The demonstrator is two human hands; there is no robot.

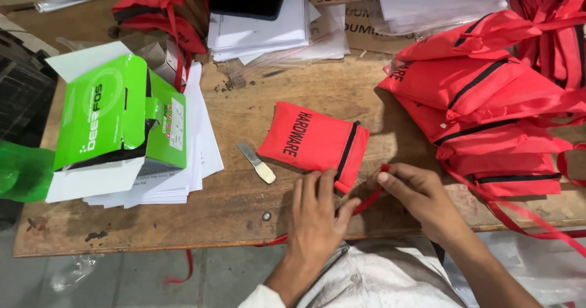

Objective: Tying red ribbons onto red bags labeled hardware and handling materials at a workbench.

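Observation:
A small red fabric pouch (308, 142) with black lettering and a black trimmed edge lies flat on the wooden table (244, 216). My left hand (317, 213) rests at its near corner, fingers pressing that corner and a thin red drawstring (366, 202). My right hand (415, 195) pinches the same drawstring just right of the pouch. The string runs between both hands and trails down over the table's front edge.
A pile of similar red bags (488, 106) fills the right side. A green and white carton (116, 122) sits on a stack of white paper (204, 149) at left. A small blade tool (256, 163) lies left of the pouch. Papers and a dark phone (247, 1) lie at the back.

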